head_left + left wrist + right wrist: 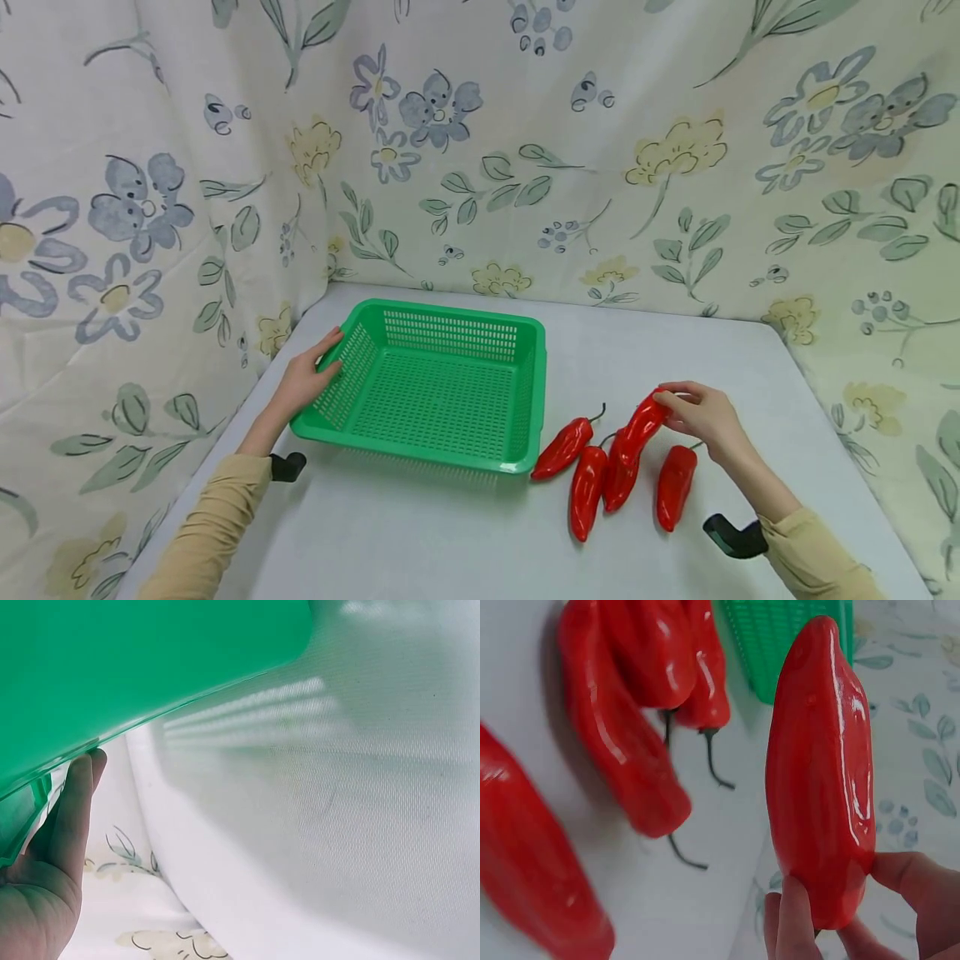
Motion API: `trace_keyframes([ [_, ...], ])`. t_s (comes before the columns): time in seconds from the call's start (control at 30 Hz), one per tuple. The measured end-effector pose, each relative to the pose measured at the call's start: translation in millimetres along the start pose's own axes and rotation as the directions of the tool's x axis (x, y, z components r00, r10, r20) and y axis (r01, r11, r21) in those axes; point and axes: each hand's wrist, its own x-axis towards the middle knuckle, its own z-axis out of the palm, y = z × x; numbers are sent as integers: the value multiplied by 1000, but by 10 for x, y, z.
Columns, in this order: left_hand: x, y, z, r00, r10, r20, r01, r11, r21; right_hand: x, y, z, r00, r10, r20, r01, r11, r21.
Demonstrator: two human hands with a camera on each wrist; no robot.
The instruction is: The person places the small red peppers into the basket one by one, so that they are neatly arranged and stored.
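At the left end of a green plastic basket point(431, 454), my left hand point(303, 379) grips the rim, thumb over the inner side. The basket wall point(150, 660) fills the upper left of the left wrist view, the left hand point(56, 862) beneath it. My right hand point(701, 417) pinches a red chili pepper point(821, 772) near its stem end, holding it above the table. Around it lie more red chili peppers: one by the basket corner point(564, 448), one beside that point(587, 492), one partly behind the held pepper point(618, 479), and one to the right point(677, 487).
The white table point(420, 533) carries the basket and peppers. A floral cloth point(480, 167) hangs behind it and along the left and right sides. Dark wrist-worn cameras point(735, 537) sit at both cuffs.
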Motion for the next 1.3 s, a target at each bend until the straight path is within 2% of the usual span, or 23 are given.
trace_keyframes([
  [0.33, -21, -5, 6, 1000, -7, 5, 7, 1000, 8, 126, -369, 324, 1000, -21, 19, 19, 995, 100],
  [0.7, -28, 20, -4, 1000, -21, 12, 20, 1000, 6, 218, -727, 696, 998, -45, 48, 34, 977, 212],
  [1.03, -25, 26, -21, 1000, -26, 12, 26, 999, -23, 244, -1070, 1237, 998, -8, 61, -13, 939, 343],
  [1.3, -13, 32, -16, 1000, -16, 10, 16, 1000, -7, 192, -1266, 1710, 998, -62, 25, 44, 893, 449],
])
